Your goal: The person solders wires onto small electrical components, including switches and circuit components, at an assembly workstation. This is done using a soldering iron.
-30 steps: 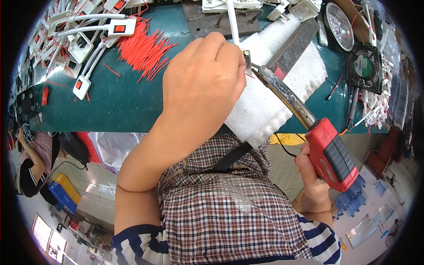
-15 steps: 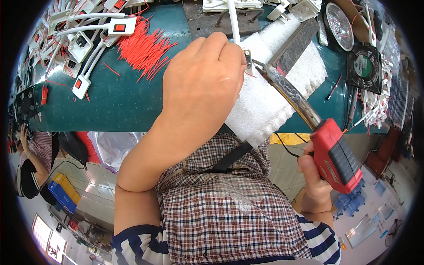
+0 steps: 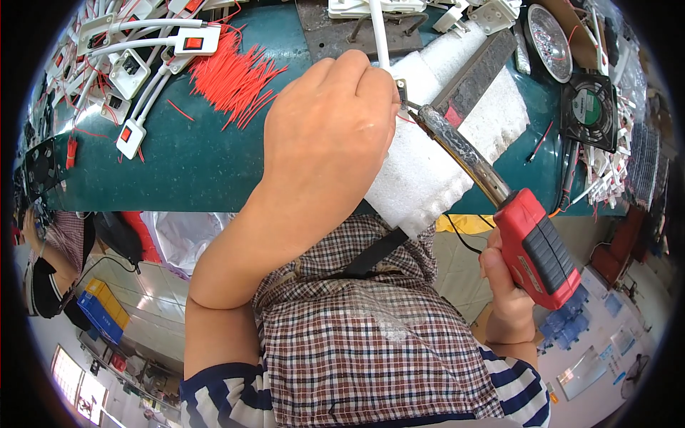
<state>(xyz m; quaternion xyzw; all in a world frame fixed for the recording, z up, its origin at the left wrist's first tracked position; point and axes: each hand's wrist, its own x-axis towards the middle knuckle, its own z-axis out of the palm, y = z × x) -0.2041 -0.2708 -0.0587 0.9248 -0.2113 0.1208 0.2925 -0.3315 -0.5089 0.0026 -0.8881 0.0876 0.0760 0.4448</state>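
My left hand is closed on a small switch piece, back of the hand up. Most of the piece is hidden behind the fingers; its dark side with metal contacts shows at the fingertips. A white tube runs up from it, and a thin red wire pokes out below. In my right hand is a red and black soldering gun, its long metal barrel slanting up and left. The thin tip meets or nearly meets the switch contacts. Beneath both lies a white foam sheet on the green table.
A dark bar lies on the foam. Cut red wires are heaped at left, beside piled white switch housings with red rockers. A round metal dish and a black fan stand at right. Another person's arm shows far left.
The soldering gun has shifted slightly left and up, bringing its tip closer to the switch contacts. My left hand is almost still. The other person's arm at far left has moved.
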